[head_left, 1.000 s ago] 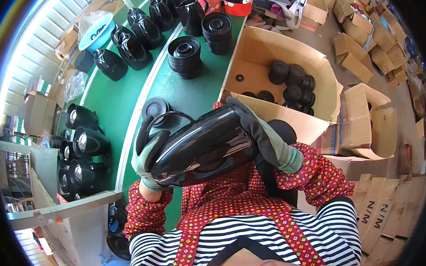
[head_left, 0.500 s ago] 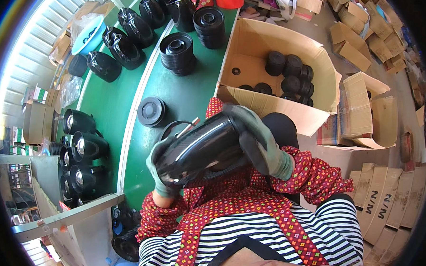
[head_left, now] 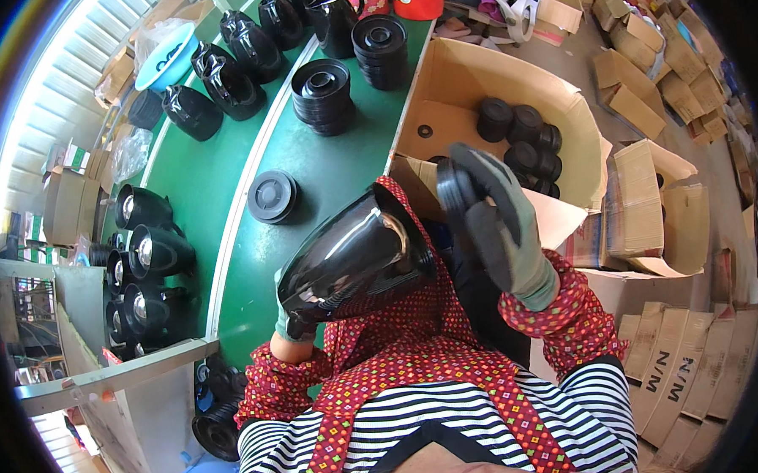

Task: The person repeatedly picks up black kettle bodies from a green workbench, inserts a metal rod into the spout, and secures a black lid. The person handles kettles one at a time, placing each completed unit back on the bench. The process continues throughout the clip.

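Glossy black jug body (head_left: 355, 263) and ribbed black lid (head_left: 451, 187), one in each hand

Room and edges: green counter (head_left: 329, 167), crossed lengthwise by a white strip (head_left: 241, 204). Green surface shows between the small flat pile of round lids (head_left: 272, 196) and the two taller lid stacks (head_left: 322, 95) farther back. Right edge bordered by a large open cardboard box (head_left: 549, 68), its near flap close to the right hand (head_left: 505, 222). Left side occupied by a cluster of dark shells (head_left: 151, 251) with silvery insides; dark jugs (head_left: 228, 82) grouped at the far part. Gap between jug body and ribbed lid, the two pieces not touching.

Jug body: held in front of the person, above the lap, near the counter's close end; tilted, wide end toward the upper right, narrower end toward the lower left. Smooth, tapering wall with bright reflections.

Ribbed lid: dark, round, seen nearly edge-on.

Hands: both in grey-green gloves with dark palms. Left hand (head_left: 284, 320) grips the jug body's lower left end, fingers mostly hidden behind it. Right hand closed around the ribbed lid.
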